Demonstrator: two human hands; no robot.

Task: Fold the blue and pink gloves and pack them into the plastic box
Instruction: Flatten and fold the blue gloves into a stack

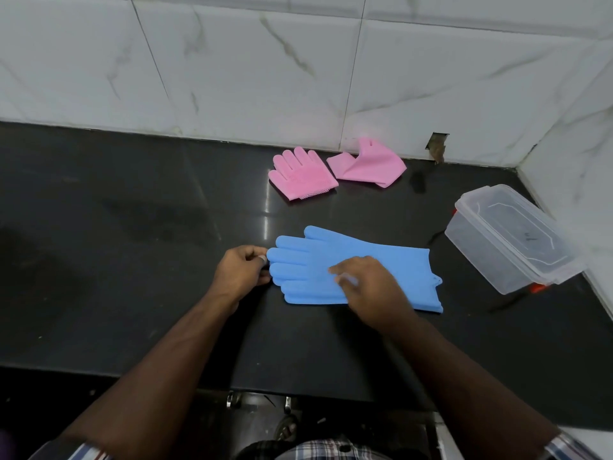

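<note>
The blue gloves [358,263] lay flat on the dark worktop [132,227], long axis running left to right, fingers pointing left, cuff toward the plastic box [510,237]. The left hand [240,272] pinched the fingertips; the right hand [368,287] pressed on the palm with relaxed fingers

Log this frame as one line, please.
stage: folding blue gloves | left hand: pinching fingertips | right hand: pressing palm area | pink gloves: folded, behind | plastic box: lid on
</note>
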